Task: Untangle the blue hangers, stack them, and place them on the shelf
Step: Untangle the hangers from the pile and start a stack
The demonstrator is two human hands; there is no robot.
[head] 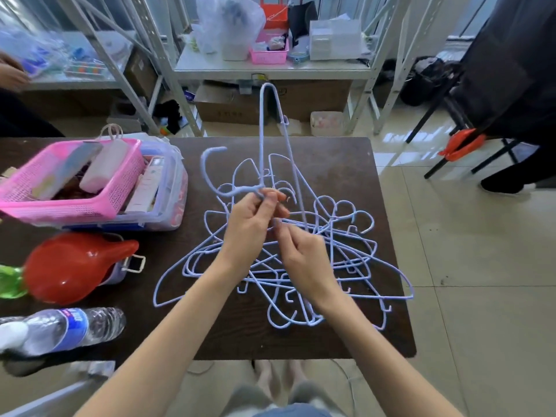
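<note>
A tangle of several light blue wire hangers lies on the dark wooden table. One blue hanger stands lifted upright out of the pile, its long end pointing away from me and its hook curving to the left. My left hand pinches that hanger at its neck, just above the pile. My right hand sits right beside it, fingers closed on a wire of the tangle below. The white metal shelf stands beyond the table's far edge.
A pink basket rests on a clear box at the table's left. A red plastic object and a water bottle lie nearer me on the left. The shelf holds bags, a pink basket and boxes. Another person's hand shows far left; a black chair stands right.
</note>
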